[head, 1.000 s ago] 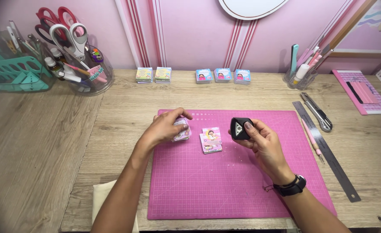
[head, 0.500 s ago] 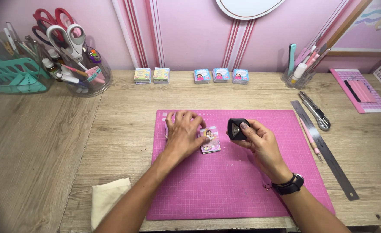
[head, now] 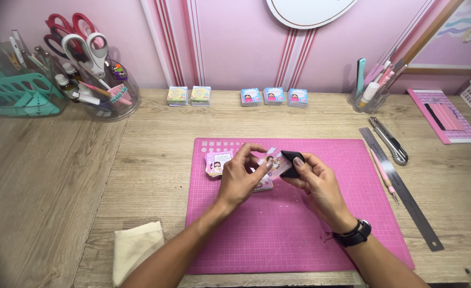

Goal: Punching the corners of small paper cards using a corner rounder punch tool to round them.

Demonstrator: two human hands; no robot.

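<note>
You are looking down at a pale wooden desk [head: 59, 181] that runs back to a pink wall. A pink cutting mat [head: 299, 224] lies at the centre of the frame, and a folded cream cloth [head: 134, 248] sits just off its lower left corner. To the right of the mat you have a long metal ruler [head: 401, 189], a thin pink pen [head: 384, 176] beside it and a utility knife [head: 389, 140]. Along the back edge stand five small stacks of cards [head: 273, 96]. A clear round tub of scissors [head: 99, 88] and a teal basket [head: 19, 96] fill the upper left; a clear pen cup [head: 366, 98] and a pink pad [head: 446, 114] sit upper right.
</note>
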